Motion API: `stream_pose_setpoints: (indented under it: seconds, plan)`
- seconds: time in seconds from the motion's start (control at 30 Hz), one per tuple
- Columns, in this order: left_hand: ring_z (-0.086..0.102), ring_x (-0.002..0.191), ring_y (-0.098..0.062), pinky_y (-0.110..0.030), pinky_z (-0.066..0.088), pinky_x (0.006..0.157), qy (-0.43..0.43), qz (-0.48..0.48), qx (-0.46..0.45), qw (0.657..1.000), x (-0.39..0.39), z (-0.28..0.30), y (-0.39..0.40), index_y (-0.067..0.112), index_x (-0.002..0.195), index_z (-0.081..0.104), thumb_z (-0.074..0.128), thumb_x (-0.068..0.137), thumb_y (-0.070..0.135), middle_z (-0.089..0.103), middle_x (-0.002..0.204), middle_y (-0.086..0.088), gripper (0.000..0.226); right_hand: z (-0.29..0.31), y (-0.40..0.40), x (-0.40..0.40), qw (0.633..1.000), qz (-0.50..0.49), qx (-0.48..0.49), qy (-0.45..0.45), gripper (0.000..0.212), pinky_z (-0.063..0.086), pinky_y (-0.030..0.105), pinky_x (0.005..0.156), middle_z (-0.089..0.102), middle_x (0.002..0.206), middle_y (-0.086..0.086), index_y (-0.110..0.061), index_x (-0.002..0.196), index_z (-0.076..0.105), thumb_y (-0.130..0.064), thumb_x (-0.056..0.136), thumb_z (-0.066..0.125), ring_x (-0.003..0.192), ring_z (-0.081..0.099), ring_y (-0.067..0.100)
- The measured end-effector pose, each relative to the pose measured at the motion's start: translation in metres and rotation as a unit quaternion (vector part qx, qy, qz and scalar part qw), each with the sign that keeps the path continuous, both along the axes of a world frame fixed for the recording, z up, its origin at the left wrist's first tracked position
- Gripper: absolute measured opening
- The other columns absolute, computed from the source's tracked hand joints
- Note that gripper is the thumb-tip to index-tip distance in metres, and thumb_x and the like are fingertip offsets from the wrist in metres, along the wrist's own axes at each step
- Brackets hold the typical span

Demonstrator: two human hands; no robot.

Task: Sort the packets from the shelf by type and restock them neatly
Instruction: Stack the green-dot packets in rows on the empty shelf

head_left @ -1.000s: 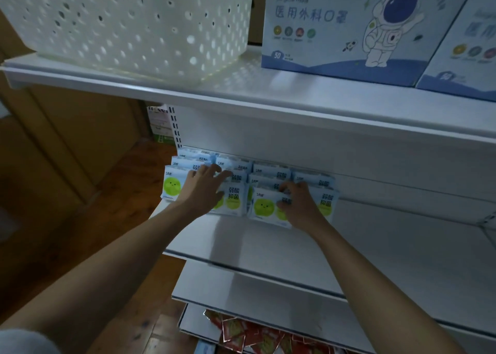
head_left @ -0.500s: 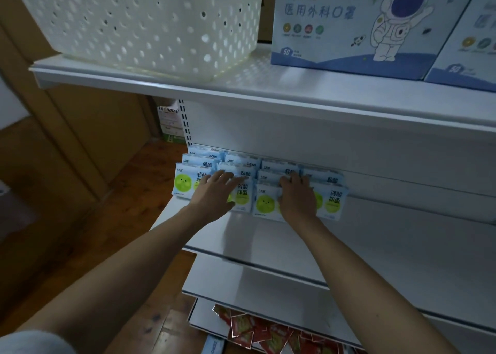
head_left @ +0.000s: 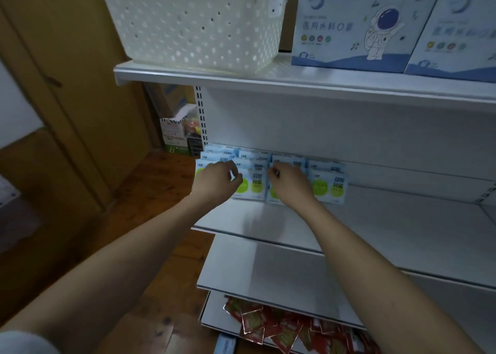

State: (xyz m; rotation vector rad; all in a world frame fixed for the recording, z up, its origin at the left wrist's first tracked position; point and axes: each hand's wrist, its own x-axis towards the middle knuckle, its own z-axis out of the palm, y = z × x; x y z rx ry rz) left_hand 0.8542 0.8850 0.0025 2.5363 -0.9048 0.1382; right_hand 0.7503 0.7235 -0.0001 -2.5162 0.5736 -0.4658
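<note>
From the head view, both your arms reach into the middle shelf [head_left: 389, 227], where the blue-and-white packets [head_left: 328, 183] with green circles stand in overlapping rows against the back panel at the left end. Your left hand [head_left: 217, 180] sits on the leftmost stack, fingers curled in together against the packet faces; whether it actually pinches one, I cannot tell. Your right hand [head_left: 291, 182] is on the next stack over, fingers bunched at the top edge of a front packet, and it reads as a light nip rather than a firm clamp, though the blur leaves that open.

Here is the danger, as I judge it. These packets lean on one another like tiles, so tug one front packet out and its neighbours can topple forward onto the bare shelf. The leftmost column stands right at the shelf's open end, and a nudge from your left hand could send a packet off onto the wooden floor [head_left: 150, 182].

Both hands work close together, nearly touching across one packet, so one hand's push can undo the other's straightening.

Down below, loose red packets [head_left: 271, 324] lie in a heap on the bottom shelf, a different type; anything that drops from above could land among them and mix the sorts.

Up top, the white basket [head_left: 193, 23] and the mask boxes [head_left: 357, 29] stand well clear of your hands.
</note>
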Motion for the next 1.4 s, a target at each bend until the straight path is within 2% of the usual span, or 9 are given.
stream_pose_setpoints:
  seconds: [0.2, 0.3, 0.5, 0.67, 0.77, 0.9, 1.1, 1.3, 1.4]
  plan:
    - [0.059, 0.072, -0.019, -0.028, 0.041, 0.053, 0.007, 0.042, -0.018, 0.999, -0.039, 0.012, 0.088, 0.027, 0.083, 0.062, 0.052, 0.09, 0.042, 0.066, 0.079, 0.003, 0.019, 0.013, 0.092, -0.014, 0.999, 0.022, -0.026, 0.029, 0.047, 0.034, 0.033, 0.054, 0.046, 0.056, 0.005, -0.012, 0.059, 0.041, -0.038, 0.099, 0.044, 0.062, 0.051, 0.03]
    - [0.06, 0.071, -0.016, -0.031, 0.049, 0.055, 0.036, 0.07, -0.03, 0.996, -0.065, -0.003, 0.151, 0.025, 0.085, 0.065, 0.051, 0.09, 0.042, 0.066, 0.078, 0.005, 0.022, 0.003, 0.152, -0.026, 0.997, 0.052, -0.002, 0.053, 0.048, 0.028, 0.031, 0.05, 0.046, 0.053, 0.004, -0.014, 0.059, 0.042, -0.041, 0.098, 0.047, 0.056, 0.048, 0.026]
    - [0.058, 0.064, -0.008, -0.021, 0.042, 0.05, 0.093, 0.135, -0.004, 0.987, -0.103, -0.072, 0.249, 0.024, 0.093, 0.062, 0.053, 0.096, 0.039, 0.063, 0.081, 0.007, 0.017, -0.059, 0.244, -0.064, 0.983, 0.113, 0.052, 0.135, 0.047, 0.036, 0.03, 0.054, 0.054, 0.059, 0.003, -0.015, 0.059, 0.049, -0.044, 0.097, 0.048, 0.062, 0.055, 0.024]
    - [0.058, 0.064, -0.008, -0.026, 0.055, 0.056, 0.147, 0.193, 0.038, 0.969, -0.12, -0.142, 0.273, 0.025, 0.095, 0.063, 0.052, 0.094, 0.041, 0.062, 0.078, 0.009, 0.02, -0.125, 0.26, -0.084, 0.957, 0.145, 0.09, 0.233, 0.035, 0.055, 0.037, 0.071, 0.067, 0.082, 0.003, -0.017, 0.083, 0.065, -0.046, 0.095, 0.048, 0.077, 0.063, 0.023]
    - [0.06, 0.07, -0.013, -0.029, 0.054, 0.061, 0.199, 0.216, 0.048, 0.955, -0.132, -0.181, 0.279, 0.026, 0.093, 0.062, 0.053, 0.09, 0.042, 0.064, 0.078, 0.007, 0.018, -0.168, 0.258, -0.091, 0.938, 0.153, 0.113, 0.29, 0.029, 0.052, 0.036, 0.072, 0.066, 0.084, 0.003, -0.016, 0.085, 0.062, -0.041, 0.095, 0.05, 0.082, 0.062, 0.026]
    - [0.061, 0.079, -0.02, -0.033, 0.053, 0.067, 0.29, 0.248, 0.042, 0.923, -0.155, -0.241, 0.285, 0.026, 0.093, 0.061, 0.055, 0.089, 0.038, 0.066, 0.084, 0.003, 0.014, -0.242, 0.259, -0.11, 0.904, 0.16, 0.139, 0.37, 0.02, 0.044, 0.033, 0.068, 0.065, 0.086, 0.008, -0.021, 0.079, 0.053, -0.035, 0.093, 0.051, 0.092, 0.063, 0.033]
    - [0.063, 0.091, -0.024, -0.035, 0.053, 0.073, 0.395, 0.31, 0.064, 0.862, -0.209, -0.376, 0.295, 0.027, 0.104, 0.06, 0.057, 0.085, 0.037, 0.067, 0.095, -0.001, 0.021, -0.377, 0.262, -0.138, 0.844, 0.194, 0.158, 0.474, 0.017, 0.044, 0.034, 0.071, 0.067, 0.104, 0.012, -0.018, 0.097, 0.058, -0.032, 0.098, 0.048, 0.099, 0.061, 0.034]
    - [0.062, 0.101, -0.028, -0.037, 0.052, 0.079, 0.477, 0.342, 0.085, 0.805, -0.254, -0.54, 0.296, 0.024, 0.103, 0.061, 0.061, 0.084, 0.03, 0.069, 0.098, -0.003, 0.02, -0.535, 0.253, -0.156, 0.796, 0.196, 0.161, 0.549, 0.022, 0.047, 0.035, 0.07, 0.056, 0.077, 0.013, -0.012, 0.077, 0.048, -0.021, 0.097, 0.05, 0.076, 0.056, 0.025]
    - [0.058, 0.111, -0.031, -0.038, 0.048, 0.085, 0.516, 0.334, 0.127, 0.779, -0.275, -0.629, 0.296, 0.022, 0.112, 0.059, 0.06, 0.086, 0.028, 0.065, 0.11, -0.007, 0.027, -0.626, 0.25, -0.162, 0.784, 0.203, 0.146, 0.568, 0.022, 0.052, 0.042, 0.08, 0.061, 0.082, 0.016, -0.005, 0.083, 0.057, -0.026, 0.092, 0.052, 0.084, 0.061, 0.031]
